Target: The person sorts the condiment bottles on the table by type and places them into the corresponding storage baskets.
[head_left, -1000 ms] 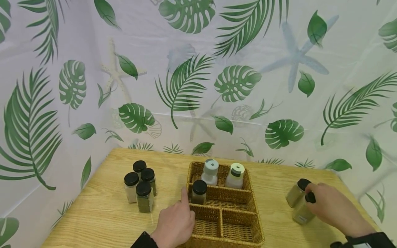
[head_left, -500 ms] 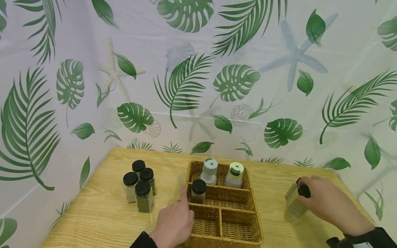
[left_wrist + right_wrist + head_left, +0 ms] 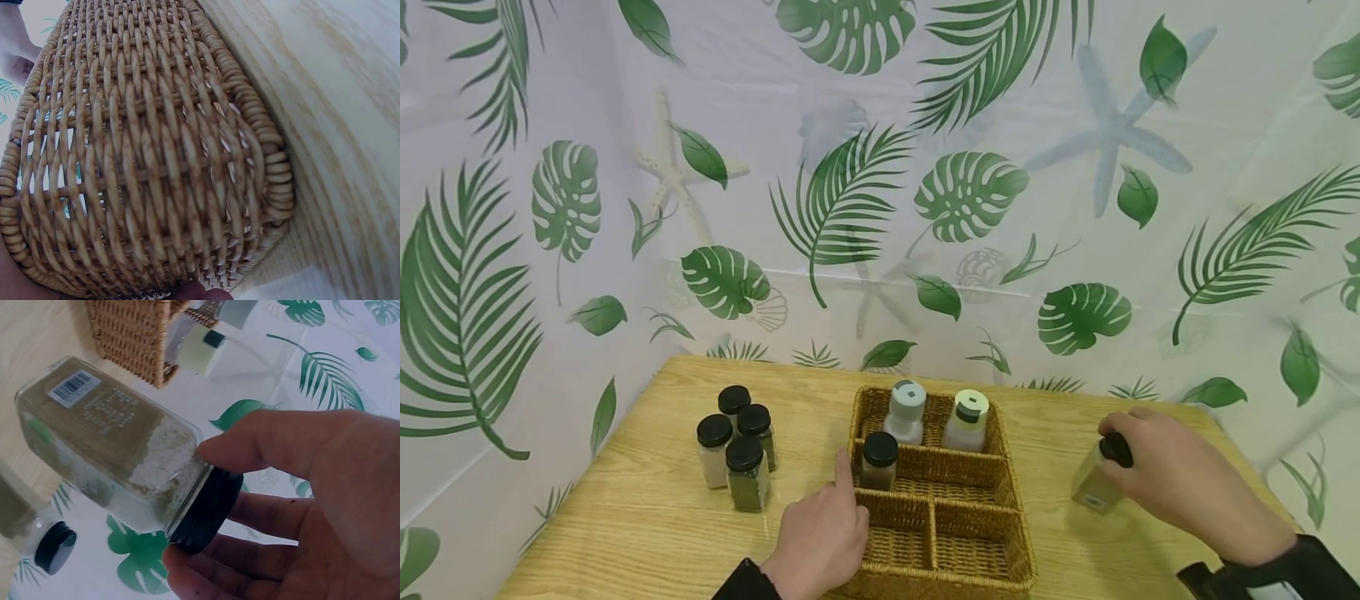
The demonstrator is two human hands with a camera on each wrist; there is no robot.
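Observation:
By its black lid, my right hand (image 3: 1180, 483) pinches a square clear spice jar (image 3: 1096, 482) of tan powder, tilted over the right side of the table. The right wrist view shows the thumb and fingers around the lid, and a barcode label (image 3: 75, 388) on the jar's base. A second black-lidded jar (image 3: 37, 540) stands behind it, hidden in the head view. My left hand (image 3: 820, 537) grips the left wall of a divided wicker basket (image 3: 1028, 575), index finger straight along it. In the left wrist view the basket's weave (image 3: 144, 150) fills most of the picture, with fingertips below.
Two white bottles, one with a grey-blue cap (image 3: 909, 400) and one with a pale yellow cap (image 3: 972, 408), stand in the basket's back compartment. A black-lidded jar (image 3: 879, 462) is in the middle one. Several spice jars (image 3: 747, 479) cluster left on the wooden table (image 3: 647, 533).
The right hand has moved left and slightly up with its jar, away from the other right-hand jar, which the hand now covers. The left hand stays on the basket.

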